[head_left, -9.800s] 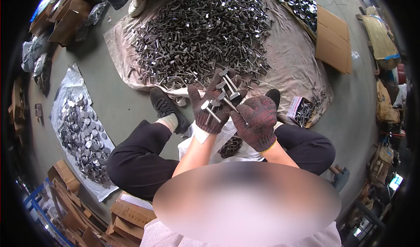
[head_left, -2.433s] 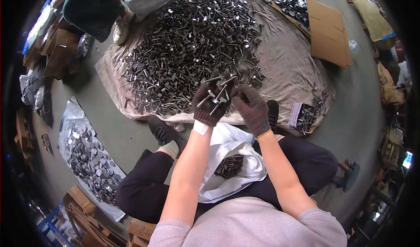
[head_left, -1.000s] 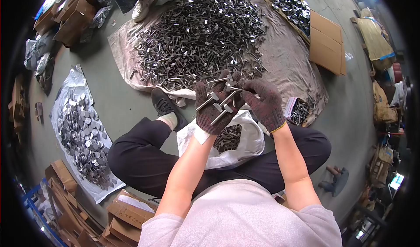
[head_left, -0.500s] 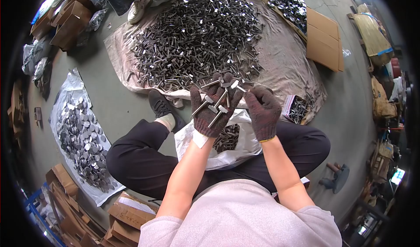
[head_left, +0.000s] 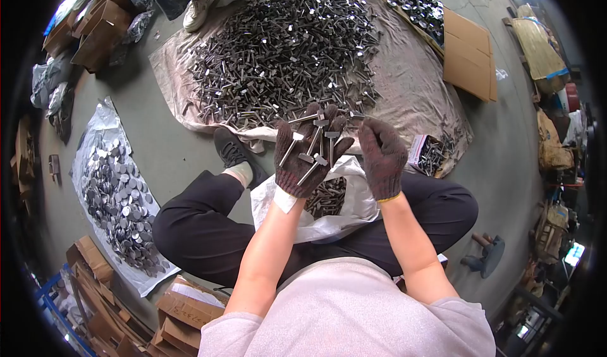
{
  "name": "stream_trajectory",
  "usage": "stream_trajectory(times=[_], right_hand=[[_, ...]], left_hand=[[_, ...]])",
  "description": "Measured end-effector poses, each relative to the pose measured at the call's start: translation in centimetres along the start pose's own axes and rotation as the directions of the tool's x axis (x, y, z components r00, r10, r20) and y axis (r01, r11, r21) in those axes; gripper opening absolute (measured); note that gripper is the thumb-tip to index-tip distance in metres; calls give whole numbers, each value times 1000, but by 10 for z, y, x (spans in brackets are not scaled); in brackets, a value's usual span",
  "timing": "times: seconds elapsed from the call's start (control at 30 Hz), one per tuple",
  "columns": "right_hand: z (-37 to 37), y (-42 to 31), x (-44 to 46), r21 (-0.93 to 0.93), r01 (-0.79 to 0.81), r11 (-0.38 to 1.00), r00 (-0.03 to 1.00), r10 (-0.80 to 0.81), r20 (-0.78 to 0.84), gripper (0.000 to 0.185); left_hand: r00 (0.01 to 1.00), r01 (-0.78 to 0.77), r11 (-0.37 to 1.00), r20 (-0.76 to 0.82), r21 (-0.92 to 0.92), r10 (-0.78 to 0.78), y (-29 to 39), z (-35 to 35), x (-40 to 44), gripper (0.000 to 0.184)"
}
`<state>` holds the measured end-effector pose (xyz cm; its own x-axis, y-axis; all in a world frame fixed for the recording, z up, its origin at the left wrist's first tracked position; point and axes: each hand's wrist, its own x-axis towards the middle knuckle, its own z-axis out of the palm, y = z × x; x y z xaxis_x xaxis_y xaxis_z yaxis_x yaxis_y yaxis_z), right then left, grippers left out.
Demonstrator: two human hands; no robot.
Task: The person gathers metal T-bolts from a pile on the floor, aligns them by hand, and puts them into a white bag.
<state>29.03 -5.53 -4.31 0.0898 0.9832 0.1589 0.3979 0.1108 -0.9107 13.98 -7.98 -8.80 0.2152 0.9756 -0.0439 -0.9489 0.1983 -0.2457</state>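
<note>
My left hand (head_left: 305, 161), in a dark knitted work glove, is palm up with its fingers partly spread. Several metal T-head bolts (head_left: 314, 159) lie across its palm and fingers, heads and shanks pointing different ways. Just right of it, my right hand (head_left: 383, 158), gloved alike, is closed with fingertips bent in; anything inside them is hidden. Below both hands, between my legs, an open white sack (head_left: 360, 189) contains more bolts (head_left: 327, 199). Beyond my fingertips spreads a large heap of similar bolts (head_left: 284, 53) on a cloth (head_left: 420, 104).
A small box of bolts (head_left: 432, 154) stands by my right knee. Round metal discs (head_left: 123, 199) cover a plastic sheet at left. Flattened cardboard (head_left: 466, 53) lies at upper right beside shiny dark parts (head_left: 411, 3). Another person's shoe (head_left: 200, 10) rests at the heap's far edge.
The bolt that was between my right fingertips and left hand now lies among those on the left hand. My right hand has drawn slightly away to the right, and the bolts have shifted.
</note>
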Motion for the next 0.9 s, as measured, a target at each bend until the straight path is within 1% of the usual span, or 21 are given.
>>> stream_trajectory(times=[0.03,0.07,0.1,0.17,0.2,0.23,0.3,0.33,0.37,0.4,0.43,0.47,0.5,0.53,0.6,0.73,0.8,0.83,0.9], right_hand=[[-4,-5,11,-171,121,978,993,-121,13,12],[-3,-11,18,-171,164,972,986,-162,23,16],[-1,-14,25,-172,163,972,987,-162,20,16],[2,-18,32,-210,277,938,955,-246,163,19],[3,-20,33,-250,261,932,956,-213,203,25],[4,-22,34,-250,260,933,956,-212,203,25],[5,-25,37,-302,189,934,942,-86,324,26],[3,-26,39,-302,186,935,943,-83,323,26],[0,-27,42,-158,-85,984,895,145,423,27],[-2,-26,45,-43,-369,928,771,331,544,27],[-3,-23,45,-44,-371,928,770,334,544,27],[-4,-20,45,13,-410,912,750,329,574,27],[-5,-16,45,67,-448,891,730,321,604,26],[-6,-13,46,65,-449,891,729,324,603,26],[-8,-9,48,192,-585,788,689,358,630,27],[-11,-12,49,196,-616,763,669,376,641,26],[-13,-22,49,142,-653,744,646,449,617,25],[-12,-23,49,143,-654,743,646,450,616,25],[-10,-24,48,72,-652,754,632,489,601,33]], left_hand=[[1000,3,999,-30,55,-2,-2,2,0,68],[999,16,999,-41,50,-14,-2,2,-1,68],[999,19,999,-41,50,-17,-3,2,-2,68],[997,80,994,-23,77,-78,-4,1,-5,70],[995,98,982,-33,158,-94,-6,3,-5,72],[995,98,982,-34,158,-94,-6,5,-6,72],[991,133,986,-18,98,-132,-7,8,-7,73],[990,142,984,-26,103,-140,-6,6,-6,73],[989,144,984,-28,102,-142,-6,6,-7,73],[987,154,979,-53,130,-148,-7,9,-7,72],[985,164,974,-79,157,-154,-8,11,-7,72],[985,165,974,-81,155,-154,-9,10,-8,72],[985,166,975,-65,147,-157,-10,8,-8,72],[986,166,976,-49,139,-161,-12,7,-8,71],[984,174,978,-49,117,-169,-12,3,-8,71],[978,203,978,-51,42,-201,-10,0,-7,68],[978,197,980,-69,23,-195,-13,4,-7,66],[979,189,982,-86,4,-187,-14,5,-8,64],[974,214,977,-78,10,-212,-12,-1,-8,63]])
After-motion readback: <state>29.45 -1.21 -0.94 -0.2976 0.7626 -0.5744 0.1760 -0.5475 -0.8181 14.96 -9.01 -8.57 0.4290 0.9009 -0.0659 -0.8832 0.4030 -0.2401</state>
